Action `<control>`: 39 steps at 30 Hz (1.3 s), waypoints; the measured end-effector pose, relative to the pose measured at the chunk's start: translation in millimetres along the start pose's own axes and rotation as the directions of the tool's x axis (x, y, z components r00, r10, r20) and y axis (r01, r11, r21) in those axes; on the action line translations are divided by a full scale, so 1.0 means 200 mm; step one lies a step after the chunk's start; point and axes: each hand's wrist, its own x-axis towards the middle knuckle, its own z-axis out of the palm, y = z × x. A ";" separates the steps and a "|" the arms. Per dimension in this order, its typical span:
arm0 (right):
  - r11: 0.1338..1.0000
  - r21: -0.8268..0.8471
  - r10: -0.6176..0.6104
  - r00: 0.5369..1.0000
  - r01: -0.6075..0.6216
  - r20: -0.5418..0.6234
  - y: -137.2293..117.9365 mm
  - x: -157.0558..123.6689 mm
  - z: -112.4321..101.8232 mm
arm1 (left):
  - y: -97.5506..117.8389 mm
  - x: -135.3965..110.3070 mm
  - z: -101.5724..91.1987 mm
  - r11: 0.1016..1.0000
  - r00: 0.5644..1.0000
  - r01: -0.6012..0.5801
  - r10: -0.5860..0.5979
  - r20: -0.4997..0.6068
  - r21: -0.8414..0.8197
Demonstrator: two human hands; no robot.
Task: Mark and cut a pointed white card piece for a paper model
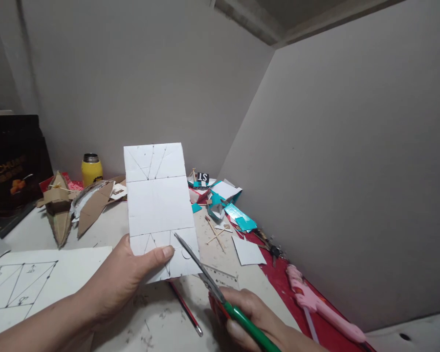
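Note:
My left hand [139,264] grips the lower edge of a white card [159,203], thumb across its front. Pencil lines cross the card, with slanted strokes near the top and bottom and a small circle at lower right. In my right hand [249,313] is a pair of scissors [220,288] with a green handle. One blade lies over the card's lower right part, its tip close to a drawn line. The other blade is largely hidden, so I cannot tell how far it reaches behind the card. Below the card lies a red and black pencil [187,310].
A drawn paper sheet [77,264] lies at left. Cardboard pieces [95,208] and a yellow bottle [91,170] stand behind. Teal scraps [238,215], matchsticks [214,233], a clear ruler [220,276] and a pink glue gun [322,308] lie to the right, along the grey wall [333,161].

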 end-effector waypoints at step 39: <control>0.988 -0.139 0.069 0.997 -0.074 -0.037 -0.10 0.00 -0.01 | 0.03 0.02 0.00 1.000 1.000 -0.013 0.013 -0.026 0.000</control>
